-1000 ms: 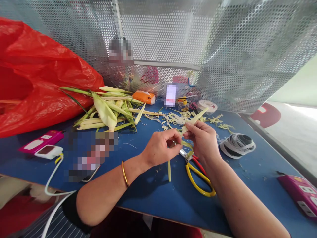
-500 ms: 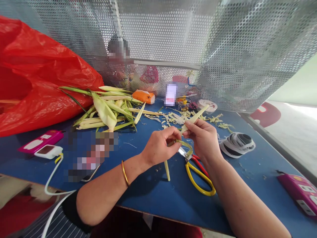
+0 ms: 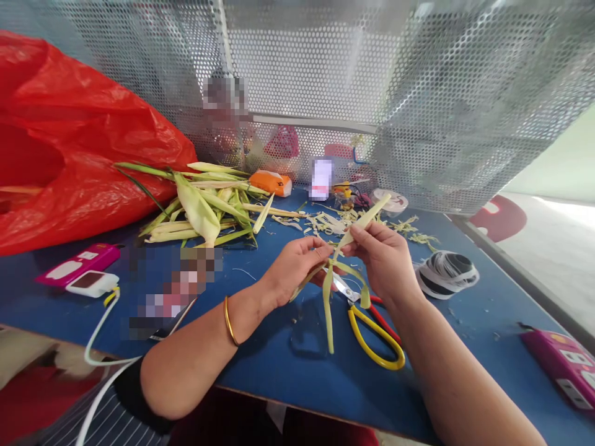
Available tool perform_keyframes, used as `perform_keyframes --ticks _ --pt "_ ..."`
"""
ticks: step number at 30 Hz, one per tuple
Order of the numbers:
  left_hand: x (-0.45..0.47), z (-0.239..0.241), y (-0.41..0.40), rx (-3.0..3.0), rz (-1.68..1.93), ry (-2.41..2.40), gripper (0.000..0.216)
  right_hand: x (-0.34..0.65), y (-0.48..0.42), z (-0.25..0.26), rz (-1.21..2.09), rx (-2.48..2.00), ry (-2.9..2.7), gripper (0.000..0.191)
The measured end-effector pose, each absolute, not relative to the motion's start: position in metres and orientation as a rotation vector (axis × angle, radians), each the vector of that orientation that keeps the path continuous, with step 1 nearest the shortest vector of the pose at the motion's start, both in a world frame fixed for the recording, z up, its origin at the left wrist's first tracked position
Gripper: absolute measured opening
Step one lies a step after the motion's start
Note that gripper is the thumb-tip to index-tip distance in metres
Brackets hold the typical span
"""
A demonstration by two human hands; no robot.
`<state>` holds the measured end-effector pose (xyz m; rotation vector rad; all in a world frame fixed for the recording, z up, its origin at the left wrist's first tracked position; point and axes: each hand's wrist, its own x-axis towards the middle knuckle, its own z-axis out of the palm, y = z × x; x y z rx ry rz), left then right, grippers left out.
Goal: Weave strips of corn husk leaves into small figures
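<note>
My left hand (image 3: 297, 266) and my right hand (image 3: 383, 257) are raised just above the blue table (image 3: 288, 365), both pinching one pale green leaf strip (image 3: 329, 303). The strip's upper end (image 3: 367, 218) sticks up past my right fingers. Its lower parts hang down in split strands between my hands. Yellow-handled scissors (image 3: 372, 331) lie on the table right under my right hand. A pile of whole green-white leaves (image 3: 204, 204) lies at the back left.
A big red plastic bag (image 3: 69, 155) fills the left. Leaf scraps (image 3: 334, 223) are scattered at the back. A roll of white string (image 3: 446, 272) lies right. Pink power strips (image 3: 79, 263) (image 3: 562, 365) sit at both sides. A perforated metal screen (image 3: 372, 80) closes the back.
My hands have drawn slightly apart and the leaf strip has split; its strands now hang longer and looser between them. Nothing else has moved.
</note>
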<state>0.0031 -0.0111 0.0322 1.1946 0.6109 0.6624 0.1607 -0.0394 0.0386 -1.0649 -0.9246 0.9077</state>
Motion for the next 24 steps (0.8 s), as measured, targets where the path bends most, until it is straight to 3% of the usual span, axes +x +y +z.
perform_keyframes --ticks 9,17,24 --pt "0.001 0.027 -0.014 1.189 0.443 0.605 0.034 0.153 -0.04 0.029 0.79 -1.122 -1.091 0.017" --pt "0.001 0.029 -0.003 1.023 0.772 0.669 0.042 0.164 -0.043 0.044 1.03 -1.236 -1.359 0.04" --pt "-0.005 0.031 0.001 0.972 0.705 0.6 0.038 0.167 -0.046 0.046 0.89 -1.294 -1.572 0.034"
